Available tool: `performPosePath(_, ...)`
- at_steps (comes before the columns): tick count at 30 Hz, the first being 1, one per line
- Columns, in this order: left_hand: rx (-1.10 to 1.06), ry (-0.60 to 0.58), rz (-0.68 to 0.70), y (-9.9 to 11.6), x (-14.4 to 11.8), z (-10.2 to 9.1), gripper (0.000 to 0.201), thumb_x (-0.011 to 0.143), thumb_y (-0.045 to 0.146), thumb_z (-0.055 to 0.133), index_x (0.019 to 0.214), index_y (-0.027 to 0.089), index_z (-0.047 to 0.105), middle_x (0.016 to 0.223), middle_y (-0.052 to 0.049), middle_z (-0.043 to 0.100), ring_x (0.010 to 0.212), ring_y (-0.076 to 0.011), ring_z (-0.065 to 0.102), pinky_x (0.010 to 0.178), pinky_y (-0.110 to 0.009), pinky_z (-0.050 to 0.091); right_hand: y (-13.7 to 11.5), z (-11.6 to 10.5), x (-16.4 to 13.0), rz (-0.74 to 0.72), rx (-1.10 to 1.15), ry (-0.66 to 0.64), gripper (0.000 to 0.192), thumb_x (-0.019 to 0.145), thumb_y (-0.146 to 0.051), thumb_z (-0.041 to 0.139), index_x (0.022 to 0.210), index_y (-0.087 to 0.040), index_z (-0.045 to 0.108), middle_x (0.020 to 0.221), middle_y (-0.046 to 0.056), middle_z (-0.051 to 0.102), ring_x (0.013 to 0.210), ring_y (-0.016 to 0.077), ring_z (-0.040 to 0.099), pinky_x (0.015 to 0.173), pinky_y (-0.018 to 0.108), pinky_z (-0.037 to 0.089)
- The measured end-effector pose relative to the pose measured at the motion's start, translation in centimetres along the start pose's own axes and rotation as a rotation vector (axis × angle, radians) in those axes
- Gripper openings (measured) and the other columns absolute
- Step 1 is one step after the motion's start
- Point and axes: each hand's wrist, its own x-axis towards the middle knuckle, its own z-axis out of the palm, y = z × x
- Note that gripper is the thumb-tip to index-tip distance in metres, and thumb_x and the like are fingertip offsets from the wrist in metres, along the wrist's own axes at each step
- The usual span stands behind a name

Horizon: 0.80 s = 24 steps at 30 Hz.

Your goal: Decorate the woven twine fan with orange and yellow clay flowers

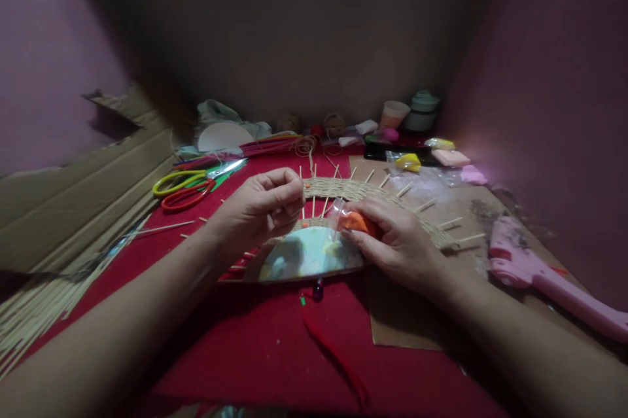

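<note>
My right hand [392,235] is closed around a small clear plastic packet of orange modelling clay [360,223]. The thumb and fingers of my left hand [275,199] are pinched together beside the woven band; whatever they may hold is hidden. Below both hands lies a fan-shaped woven piece [353,189], with thin sticks poking out past its curved twine band. Small orange dots [305,225] sit on the weave close to my left fingertips. A pale blue and yellow half-round panel [309,253] forms its centre, partly behind my right fingers.
Scissors [186,189] with yellow and red handles lie at left, near cardboard [83,195] and a bundle of thin sticks [44,313]. A pink glue gun [534,267] rests at right. Clay packets [408,162], a cup [394,115] and a lidded container [422,110] stand behind.
</note>
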Motion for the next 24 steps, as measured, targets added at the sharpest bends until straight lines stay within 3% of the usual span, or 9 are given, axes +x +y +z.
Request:
performPosePath(7,-0.027,0.005,-0.013,-0.03,0.31,-0.14,0.015,0.07,0.015,0.073,0.082,0.015,0.063,0.063,0.002,0.059,0.044,-0.0046,0.05,0.039,-0.015,0.044,0.03,-0.01,-0.01,0.001,-0.004,-0.004,0.017,0.081,-0.017,0.057,0.096,-0.013,0.063,0.083,0.007,0.063,0.075,0.0154,0.057,0.069,0.029,0.047)
performPosePath(15,0.013,0.037,-0.043,0.07,-0.15,0.13,0.024,0.068,0.029,0.077,0.069,0.015,0.058,0.044,0.007,0.047,0.028,-0.0005,0.033,0.026,-0.008,0.027,0.0,-0.07,0.03,-0.009,-0.006,0.006,0.017,0.081,-0.016,0.057,0.097,-0.013,0.062,0.082,0.006,0.062,0.075,0.0151,0.057,0.069,0.028,0.046)
performPosePath(21,0.026,0.012,-0.034,0.26,0.24,-0.28,0.005,0.079,0.017,0.064,0.083,0.014,0.063,0.067,-0.001,0.065,0.043,-0.0066,0.055,0.034,-0.014,0.047,0.11,-0.18,0.21,-0.025,0.0,0.06,0.016,0.081,-0.015,0.058,0.096,-0.016,0.061,0.084,0.005,0.064,0.077,0.0156,0.057,0.07,0.03,0.046)
performPosePath(24,0.077,-0.037,-0.052,0.4,0.09,-0.46,0.014,0.083,0.025,0.06,0.081,0.012,0.064,0.067,-0.006,0.068,0.038,-0.0086,0.055,0.029,-0.015,0.043,0.14,-0.26,0.2,-0.027,-0.013,0.074,0.015,0.081,-0.015,0.058,0.096,-0.015,0.062,0.084,0.006,0.064,0.076,0.0157,0.057,0.07,0.03,0.046)
